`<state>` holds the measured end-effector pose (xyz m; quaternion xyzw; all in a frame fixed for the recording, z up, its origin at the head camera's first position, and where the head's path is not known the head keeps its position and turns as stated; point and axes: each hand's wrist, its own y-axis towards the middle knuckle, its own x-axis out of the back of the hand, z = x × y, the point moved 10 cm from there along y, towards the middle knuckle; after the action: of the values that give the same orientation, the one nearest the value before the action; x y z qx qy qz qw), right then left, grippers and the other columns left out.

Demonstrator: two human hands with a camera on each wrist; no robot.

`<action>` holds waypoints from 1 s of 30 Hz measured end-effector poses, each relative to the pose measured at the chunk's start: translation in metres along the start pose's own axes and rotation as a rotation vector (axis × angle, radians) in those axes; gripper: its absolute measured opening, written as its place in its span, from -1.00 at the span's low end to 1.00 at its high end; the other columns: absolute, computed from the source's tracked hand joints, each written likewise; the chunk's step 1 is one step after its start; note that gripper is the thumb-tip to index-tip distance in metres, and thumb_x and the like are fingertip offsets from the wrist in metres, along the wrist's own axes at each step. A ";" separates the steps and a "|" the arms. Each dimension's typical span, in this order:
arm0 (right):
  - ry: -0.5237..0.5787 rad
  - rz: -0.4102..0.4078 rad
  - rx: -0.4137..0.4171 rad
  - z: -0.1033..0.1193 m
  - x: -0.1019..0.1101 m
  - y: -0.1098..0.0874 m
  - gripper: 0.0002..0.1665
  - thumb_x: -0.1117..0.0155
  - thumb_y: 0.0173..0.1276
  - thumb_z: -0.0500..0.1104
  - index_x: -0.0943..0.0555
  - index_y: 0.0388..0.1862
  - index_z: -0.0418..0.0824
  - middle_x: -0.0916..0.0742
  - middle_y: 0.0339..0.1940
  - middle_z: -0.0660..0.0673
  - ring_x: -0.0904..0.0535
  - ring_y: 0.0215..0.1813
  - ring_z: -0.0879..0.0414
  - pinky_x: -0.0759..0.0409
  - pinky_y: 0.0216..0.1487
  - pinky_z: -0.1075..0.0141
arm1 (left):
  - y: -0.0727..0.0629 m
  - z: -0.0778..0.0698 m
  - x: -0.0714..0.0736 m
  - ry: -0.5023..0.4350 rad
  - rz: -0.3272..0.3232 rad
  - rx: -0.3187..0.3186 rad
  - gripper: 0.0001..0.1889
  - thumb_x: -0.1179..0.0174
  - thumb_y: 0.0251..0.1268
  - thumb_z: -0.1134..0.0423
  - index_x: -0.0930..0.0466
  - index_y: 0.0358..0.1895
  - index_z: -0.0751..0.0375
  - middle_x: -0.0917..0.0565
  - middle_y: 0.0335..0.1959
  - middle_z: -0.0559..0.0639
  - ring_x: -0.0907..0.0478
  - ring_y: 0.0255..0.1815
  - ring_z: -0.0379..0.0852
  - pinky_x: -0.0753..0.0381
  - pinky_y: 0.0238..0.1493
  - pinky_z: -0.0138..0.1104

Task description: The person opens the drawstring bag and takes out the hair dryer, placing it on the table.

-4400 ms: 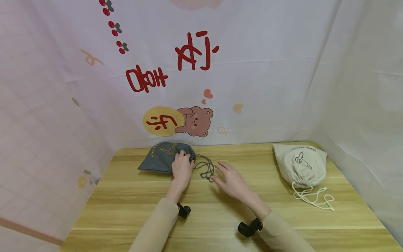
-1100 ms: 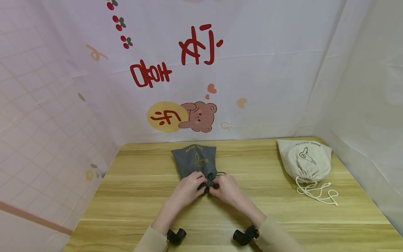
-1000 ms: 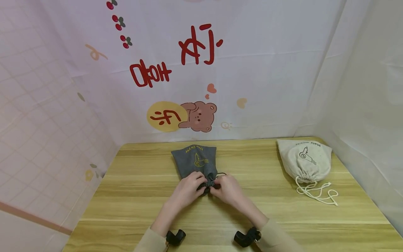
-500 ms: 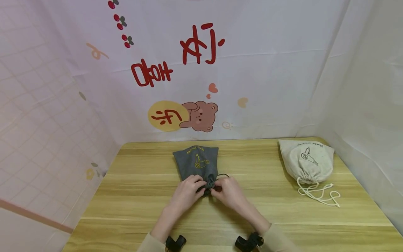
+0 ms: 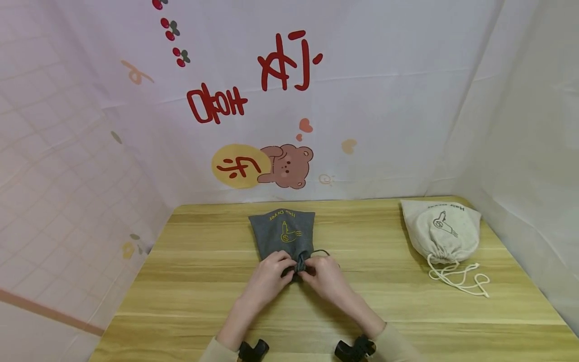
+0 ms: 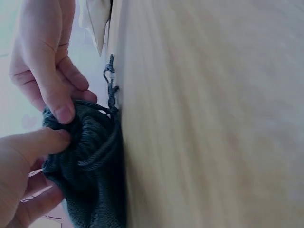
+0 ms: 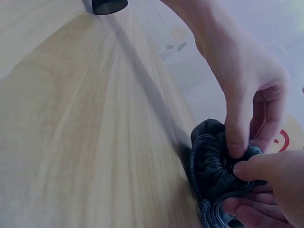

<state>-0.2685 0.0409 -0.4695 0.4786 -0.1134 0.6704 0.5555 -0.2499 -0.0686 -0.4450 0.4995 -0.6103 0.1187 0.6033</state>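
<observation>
A dark grey drawstring bag [image 5: 281, 236] with a yellow hair dryer print lies at the middle of the table, its gathered mouth toward the person. My left hand [image 5: 270, 274] pinches the left side of that mouth between thumb and fingers. On the other side my right hand [image 5: 326, 275] pinches the ruffled edge. Both thumbs press at the puckered opening in the wrist views, where the bunched cloth [image 6: 90, 137] shows close up. A dark drawstring [image 7: 194, 166] loops around the neck. What is inside the bag is hidden.
A cream drawstring bag [image 5: 441, 231] with a hair dryer print lies at the table's back right, its white cords [image 5: 461, 279] trailing forward. The wooden table [image 5: 203, 296] ends at a printed cloth backdrop [image 5: 384, 100].
Over four seconds the grey bag has turned from sideways to mouth-forward and shifted right, and both hands have taken hold of its mouth. In the last second the fingers shift only slightly there.
</observation>
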 end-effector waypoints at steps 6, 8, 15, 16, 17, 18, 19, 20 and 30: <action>0.021 -0.001 -0.004 -0.001 0.003 0.001 -0.81 -0.54 0.19 -0.33 -0.73 -0.54 -0.13 -0.66 -0.61 0.06 -0.42 -0.52 0.41 -0.38 -0.46 0.54 | 0.001 0.000 -0.002 0.000 0.032 0.047 -0.82 -0.57 0.15 0.31 -0.85 -0.18 0.09 -0.74 -0.21 -0.13 -0.67 -0.17 -0.17 -0.75 -0.11 -0.33; 0.029 0.008 -0.009 -0.001 0.003 0.000 -0.81 -0.54 0.20 -0.33 -0.73 -0.54 -0.13 -0.65 -0.62 0.06 -0.42 -0.52 0.41 -0.38 -0.47 0.53 | 0.000 0.001 -0.003 -0.005 0.036 0.060 -0.83 -0.56 0.17 0.31 -0.85 -0.17 0.10 -0.75 -0.22 -0.12 -0.67 -0.17 -0.17 -0.75 -0.11 -0.33; 0.038 0.027 -0.033 -0.002 0.004 0.001 -0.83 -0.54 0.23 -0.28 -0.75 -0.52 -0.11 -0.65 -0.61 0.09 -0.36 -0.53 0.40 -0.35 -0.48 0.53 | -0.002 0.003 0.000 -0.020 0.000 0.066 -0.83 -0.55 0.17 0.36 -0.84 -0.17 0.13 -0.73 -0.24 -0.09 -0.68 -0.20 -0.15 -0.75 -0.14 -0.32; 0.034 0.025 -0.031 -0.002 0.005 0.001 -0.84 -0.54 0.23 -0.28 -0.76 -0.51 -0.11 -0.65 -0.61 0.10 -0.36 -0.52 0.40 -0.35 -0.48 0.53 | -0.002 0.003 0.001 -0.023 -0.005 0.067 -0.83 -0.55 0.16 0.37 -0.84 -0.18 0.13 -0.72 -0.25 -0.09 -0.68 -0.21 -0.15 -0.74 -0.15 -0.33; 0.031 0.022 -0.027 -0.002 0.005 0.001 -0.84 -0.54 0.23 -0.28 -0.76 -0.51 -0.11 -0.65 -0.61 0.10 -0.36 -0.52 0.40 -0.34 -0.48 0.53 | -0.002 0.003 0.001 -0.025 -0.012 0.065 -0.82 -0.55 0.16 0.38 -0.84 -0.18 0.13 -0.72 -0.25 -0.08 -0.67 -0.22 -0.15 -0.74 -0.16 -0.33; 0.029 0.019 -0.023 -0.002 0.006 0.001 -0.85 -0.54 0.23 -0.28 -0.76 -0.51 -0.11 -0.64 -0.61 0.10 -0.35 -0.52 0.40 -0.34 -0.48 0.53 | -0.002 0.003 0.002 -0.025 -0.018 0.063 -0.82 -0.55 0.15 0.40 -0.84 -0.19 0.14 -0.72 -0.26 -0.07 -0.67 -0.23 -0.15 -0.74 -0.17 -0.33; 0.028 0.018 -0.019 -0.002 0.006 0.001 -0.85 -0.54 0.23 -0.28 -0.77 -0.50 -0.11 -0.64 -0.61 0.10 -0.35 -0.52 0.40 -0.34 -0.48 0.54 | -0.002 0.003 0.002 -0.027 -0.023 0.061 -0.82 -0.55 0.14 0.41 -0.84 -0.19 0.15 -0.72 -0.26 -0.06 -0.67 -0.23 -0.15 -0.74 -0.17 -0.33; 0.029 0.017 -0.015 -0.001 0.006 0.001 -0.86 -0.54 0.23 -0.29 -0.77 -0.50 -0.11 -0.64 -0.61 0.10 -0.35 -0.52 0.41 -0.34 -0.48 0.54 | -0.002 0.003 0.002 -0.028 -0.027 0.059 -0.81 -0.55 0.13 0.42 -0.84 -0.19 0.15 -0.72 -0.27 -0.06 -0.67 -0.23 -0.15 -0.74 -0.17 -0.33; 0.073 -0.003 -0.033 -0.002 0.011 0.002 -0.86 -0.55 0.24 -0.29 -0.78 -0.49 -0.13 -0.73 -0.54 0.04 -0.47 -0.50 0.41 -0.44 -0.45 0.56 | -0.003 0.006 0.008 -0.039 -0.070 0.056 -0.78 -0.54 0.11 0.46 -0.84 -0.18 0.15 -0.71 -0.26 -0.08 -0.68 -0.22 -0.15 -0.74 -0.17 -0.34</action>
<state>-0.2708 0.0488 -0.4610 0.4445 -0.1033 0.6848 0.5681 -0.2493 -0.0788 -0.4411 0.5396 -0.6005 0.1049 0.5807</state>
